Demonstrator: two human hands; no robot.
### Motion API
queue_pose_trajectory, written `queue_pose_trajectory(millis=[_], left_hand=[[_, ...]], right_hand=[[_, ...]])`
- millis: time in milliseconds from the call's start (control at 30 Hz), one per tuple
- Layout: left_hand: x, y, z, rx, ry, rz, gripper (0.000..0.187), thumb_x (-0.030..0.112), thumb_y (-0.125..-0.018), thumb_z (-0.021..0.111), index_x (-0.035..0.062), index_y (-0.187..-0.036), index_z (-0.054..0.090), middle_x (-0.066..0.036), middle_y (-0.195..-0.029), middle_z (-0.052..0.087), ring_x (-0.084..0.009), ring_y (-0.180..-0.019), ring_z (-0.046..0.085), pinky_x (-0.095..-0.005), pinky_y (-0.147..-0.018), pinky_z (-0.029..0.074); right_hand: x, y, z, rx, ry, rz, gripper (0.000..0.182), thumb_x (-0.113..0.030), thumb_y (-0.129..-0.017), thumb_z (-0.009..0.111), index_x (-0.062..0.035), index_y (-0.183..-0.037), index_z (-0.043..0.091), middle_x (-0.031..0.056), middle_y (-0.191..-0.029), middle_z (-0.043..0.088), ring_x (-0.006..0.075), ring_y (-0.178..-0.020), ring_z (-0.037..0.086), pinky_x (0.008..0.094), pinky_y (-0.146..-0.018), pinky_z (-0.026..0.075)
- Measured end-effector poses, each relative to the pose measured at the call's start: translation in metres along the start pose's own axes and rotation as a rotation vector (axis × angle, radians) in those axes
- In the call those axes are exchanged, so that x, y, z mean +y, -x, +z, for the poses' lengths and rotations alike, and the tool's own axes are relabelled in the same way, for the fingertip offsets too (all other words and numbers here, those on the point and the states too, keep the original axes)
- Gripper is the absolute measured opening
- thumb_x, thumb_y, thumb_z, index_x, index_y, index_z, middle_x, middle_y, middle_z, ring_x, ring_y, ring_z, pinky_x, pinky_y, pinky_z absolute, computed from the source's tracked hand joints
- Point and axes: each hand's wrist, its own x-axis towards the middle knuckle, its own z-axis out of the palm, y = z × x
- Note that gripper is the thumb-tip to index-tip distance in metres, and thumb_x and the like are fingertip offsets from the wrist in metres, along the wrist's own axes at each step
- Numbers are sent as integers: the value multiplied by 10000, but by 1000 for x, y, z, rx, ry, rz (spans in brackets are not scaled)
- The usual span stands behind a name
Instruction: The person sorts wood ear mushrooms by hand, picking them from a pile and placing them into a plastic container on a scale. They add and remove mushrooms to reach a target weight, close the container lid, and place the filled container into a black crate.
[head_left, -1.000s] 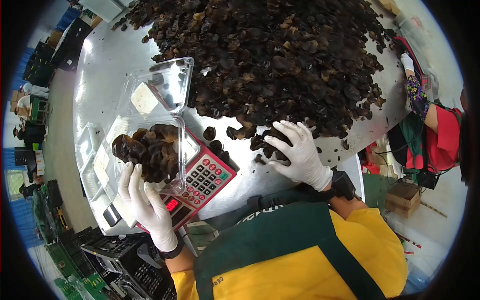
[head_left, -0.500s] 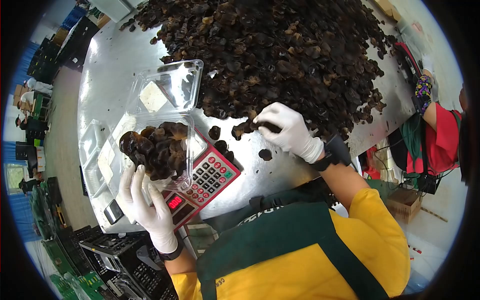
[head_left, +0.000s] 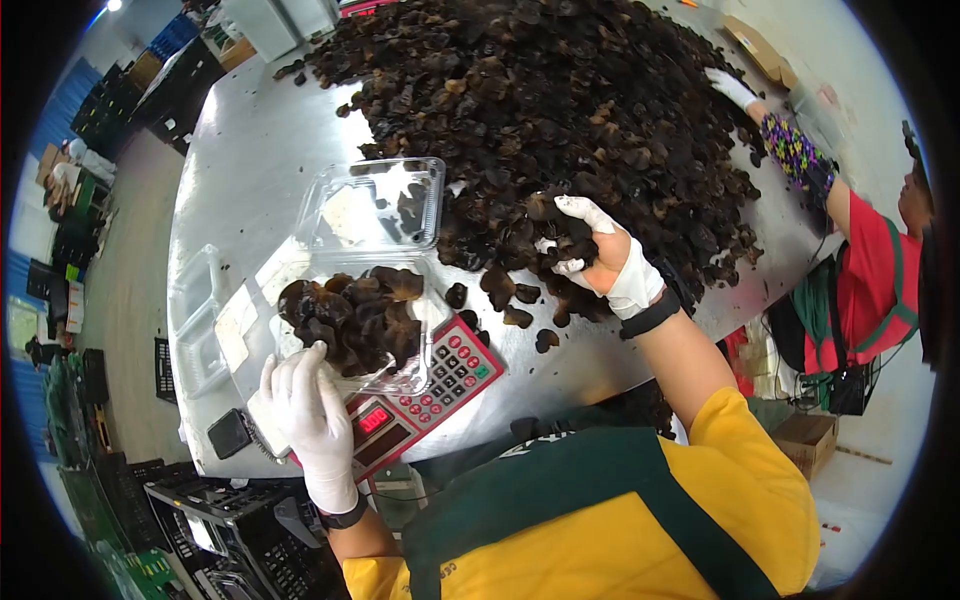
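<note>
My right hand (head_left: pixel 610 255), gloved in white, is turned partly palm up and closed around a clump of dark brown wood ear mushrooms (head_left: pixel 565 235) at the front edge of a large mushroom pile (head_left: pixel 560 110). The glove gapes at the palm. My left hand (head_left: pixel 305 420), also gloved, has its fingers stretched out with the tips at the near left side of a clear plastic clamshell container (head_left: pixel 432 335). Its base holds a heap of wood ears (head_left: pixel 355 320); its lid (head_left: pixel 425 215) stands raised behind. The container sits on a red scale (head_left: pixel 440 385) with a lit display.
Stray mushrooms (head_left: pixel 505 290) lie between scale and pile on the metal table (head_left: pixel 240 170). Clear trays (head_left: pixel 200 330) and a black phone-like device (head_left: pixel 230 433) are at the left. A co-worker's gloved hand (head_left: pixel 732 88) touches the pile's right edge. Black crates (head_left: pixel 240 530) stand below left.
My right hand has turned over from palm down and now grips a clump of wood ears. My left hand stays by the container. The co-worker's arm has reached forward to the pile.
</note>
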Motion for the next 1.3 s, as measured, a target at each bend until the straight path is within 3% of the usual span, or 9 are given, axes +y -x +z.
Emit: queue_pose_trajectory(millis=[133,200,333,533,700,800,1000,1200,1300], left_hand=[[8,-1,-8,21,-25,-7,254,12,-873,602,70,-1107,684,-83,-1034,693,-271,-1018,639,-467,-1066,421],[8,-3,-11,60,-42,-15,266,5,-857,617,70,-1105,687,-97,-1058,683,-291,-1031,633,-448,-1051,423],[-1,-3,-12,148,51,-111,324,-53,-852,610,17,-1162,671,-164,-1169,642,-337,-1135,609,-415,-1015,457],[-1,-12,-7,129,152,-111,397,71,-916,595,2,-1307,602,-216,-1322,597,-377,-1242,564,-444,-1076,432],[-6,-6,5,54,140,-69,446,94,-903,623,-16,-1331,563,-218,-1346,566,-400,-1283,510,-474,-1104,378],[-9,-3,3,71,126,-72,451,101,-892,634,-12,-1323,567,-205,-1337,567,-396,-1258,520,-476,-1083,392],[-39,-6,-36,239,94,-171,375,128,-985,576,-30,-1325,578,-186,-1319,613,-337,-1281,554,-427,-1103,407],[-27,-36,-66,153,102,-122,456,-39,-852,595,11,-1304,611,-181,-1314,612,-331,-1263,567,-409,-1091,419],[-14,-57,-53,5,115,70,477,41,-829,664,66,-1303,631,-157,-1344,606,-341,-1288,545,-435,-1094,413]], right_hand=[[8,-2,51,6,176,-88,317,-238,-961,634,-54,-1219,655,73,-1032,718,155,-768,677,214,-430,445],[11,-6,82,-186,400,-168,315,-226,-947,643,-29,-1193,653,65,-1049,721,149,-903,690,255,-741,554],[31,-12,152,-358,735,-246,240,-142,-949,643,16,-1128,662,44,-1018,708,118,-947,657,291,-912,519],[97,-52,160,-801,1739,-945,458,-256,-827,733,-82,-1234,616,139,-1252,593,344,-1188,544,444,-1064,417],[71,-27,162,-740,1675,-900,653,-248,-800,787,-71,-1382,549,210,-1433,510,393,-1306,504,453,-1102,409],[45,-7,147,-501,1568,-870,524,-158,-820,763,-72,-1314,613,205,-1370,568,375,-1264,549,433,-1066,453],[6,25,71,-36,1364,-615,234,-40,-914,662,-20,-1146,693,85,-1174,680,153,-1025,665,269,-867,515],[17,47,-4,111,1368,-506,170,1,-938,627,13,-1095,692,95,-1082,689,142,-931,644,259,-870,493],[21,53,-8,108,1509,-579,176,20,-916,634,0,-1080,695,98,-1067,692,167,-914,653,274,-841,511]])
